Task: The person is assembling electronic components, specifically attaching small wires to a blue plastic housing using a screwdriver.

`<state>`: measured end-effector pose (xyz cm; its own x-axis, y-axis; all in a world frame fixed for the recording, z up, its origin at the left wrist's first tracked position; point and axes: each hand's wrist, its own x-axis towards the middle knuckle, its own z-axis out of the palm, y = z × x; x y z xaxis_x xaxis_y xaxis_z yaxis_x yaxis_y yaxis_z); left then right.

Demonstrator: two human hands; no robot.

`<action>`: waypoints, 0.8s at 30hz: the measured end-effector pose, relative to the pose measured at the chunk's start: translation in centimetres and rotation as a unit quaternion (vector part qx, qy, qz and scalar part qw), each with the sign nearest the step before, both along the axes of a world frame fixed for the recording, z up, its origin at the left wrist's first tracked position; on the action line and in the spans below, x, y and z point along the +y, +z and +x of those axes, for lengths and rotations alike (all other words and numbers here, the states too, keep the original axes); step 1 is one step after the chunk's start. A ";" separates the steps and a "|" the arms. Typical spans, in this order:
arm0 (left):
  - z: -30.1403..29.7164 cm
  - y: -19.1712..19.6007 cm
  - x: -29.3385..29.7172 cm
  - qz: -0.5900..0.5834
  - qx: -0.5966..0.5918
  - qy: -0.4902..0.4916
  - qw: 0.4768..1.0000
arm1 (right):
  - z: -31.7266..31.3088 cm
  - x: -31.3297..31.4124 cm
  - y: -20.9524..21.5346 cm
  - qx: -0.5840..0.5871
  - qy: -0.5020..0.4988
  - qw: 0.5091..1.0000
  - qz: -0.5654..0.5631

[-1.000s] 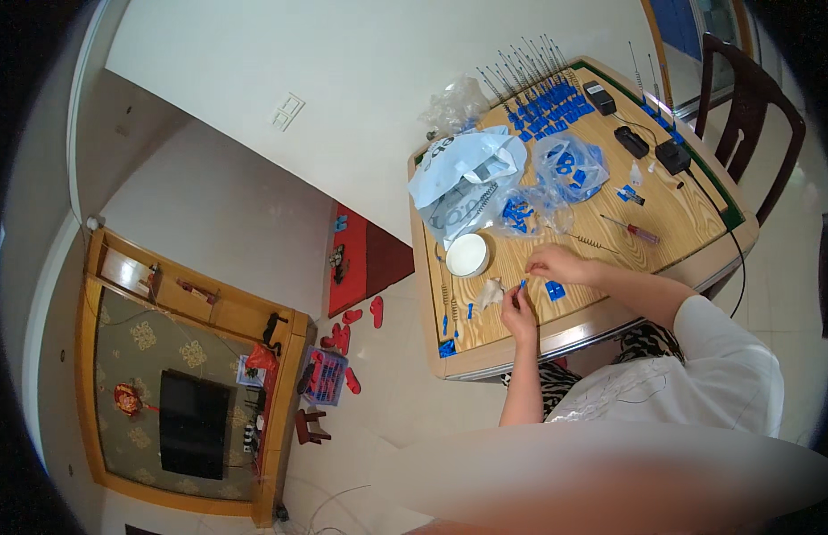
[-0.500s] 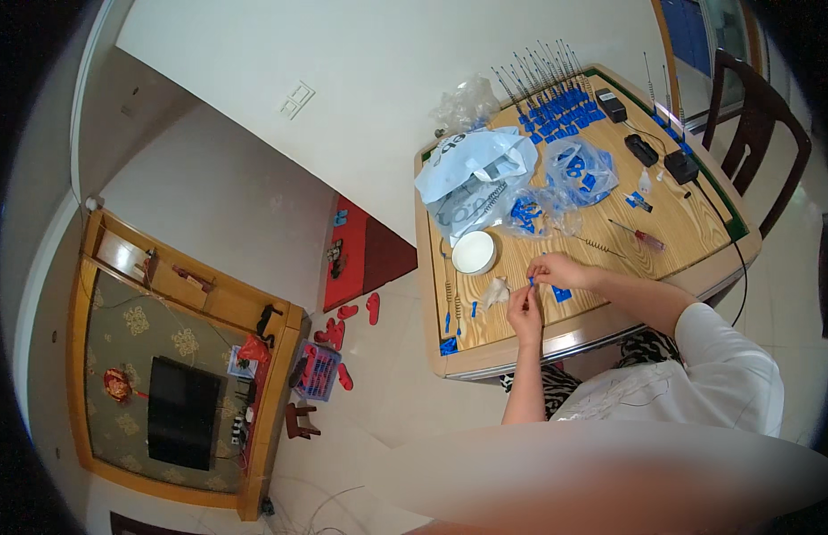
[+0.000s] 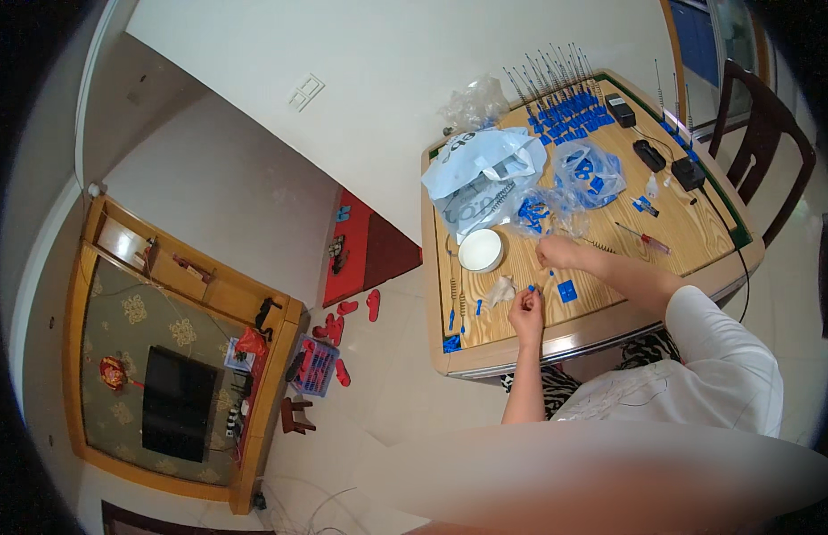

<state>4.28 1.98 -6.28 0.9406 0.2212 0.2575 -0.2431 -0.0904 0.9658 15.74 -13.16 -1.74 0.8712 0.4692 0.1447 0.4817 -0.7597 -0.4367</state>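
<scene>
My left hand [image 3: 526, 314] is raised above the table's near side, with thumb and fingertips pinched on a small blue plastic piece [image 3: 532, 288]. My right hand [image 3: 558, 253] is apart from it, farther off and just right of a white bowl [image 3: 481, 251]. Its fingers are curled together, and what they hold, if anything, is hidden. Close beyond that hand lies a spring rod [image 3: 599, 245]. A flat blue piece [image 3: 567, 292] rests on the wood right of my left hand. A crumpled whitish scrap [image 3: 500, 291] lies to its left.
Clear bags of blue parts [image 3: 589, 174] and a pale blue bag [image 3: 485, 174] lie beyond my hands. Spring rods on blue bases [image 3: 570, 111] stand at the far edge. A screwdriver [image 3: 644, 238] and a black adapter [image 3: 688, 174] are right. A chair [image 3: 760, 143] stands beyond.
My right hand has parted from my left and moved away across the table toward the spring rod. My left hand stays near its place with the blue piece. The view has shifted slightly.
</scene>
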 end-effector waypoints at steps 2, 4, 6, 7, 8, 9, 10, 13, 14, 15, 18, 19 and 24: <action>0.0 -0.1 0.2 -0.025 -0.007 0.006 1.000 | -0.2 0.6 -0.1 0.015 0.024 0.999 -0.026; 0.0 -0.1 0.4 0.023 -0.012 0.017 1.000 | 0.0 0.9 0.2 0.010 0.023 0.999 -0.046; -0.1 -0.1 0.5 0.023 0.003 0.001 1.000 | -0.2 0.8 0.3 0.005 0.019 0.998 -0.065; 0.0 0.0 0.4 0.021 0.017 -0.016 1.000 | -0.2 0.4 0.1 -0.016 0.018 1.000 -0.015; 0.0 0.2 0.3 0.022 0.016 -0.018 0.999 | -0.3 -0.1 -0.1 -0.037 0.018 0.999 0.035; 0.0 0.3 0.2 -0.006 0.016 -0.033 0.999 | -0.7 -0.9 -0.4 -0.037 0.016 0.999 0.036; -0.2 0.3 0.7 -0.035 0.017 -0.039 0.998 | -1.9 -1.2 -0.2 -0.047 -0.009 0.992 0.119; -0.4 0.2 1.5 -0.065 0.036 -0.044 0.996 | -5.7 -3.7 -0.8 -0.033 -0.055 0.965 0.253; -0.5 0.6 1.0 -0.063 0.039 -0.048 0.996 | -6.7 -5.1 -2.1 -0.011 -0.084 0.949 0.303; -0.7 1.0 0.5 -0.089 0.047 -0.056 0.993 | -7.6 -6.3 -3.4 -0.010 -0.089 0.948 0.305; -0.9 1.1 -0.2 -0.116 0.061 -0.072 0.989 | -9.4 -7.8 -5.8 0.011 -0.129 0.903 0.410; -0.9 0.8 -0.2 -0.124 0.064 -0.076 0.987 | -10.0 -7.8 -5.0 0.025 -0.140 0.899 0.414; -1.1 0.7 -2.3 -0.066 0.064 -0.064 0.994 | -10.8 -7.7 -3.4 0.024 -0.153 0.870 0.467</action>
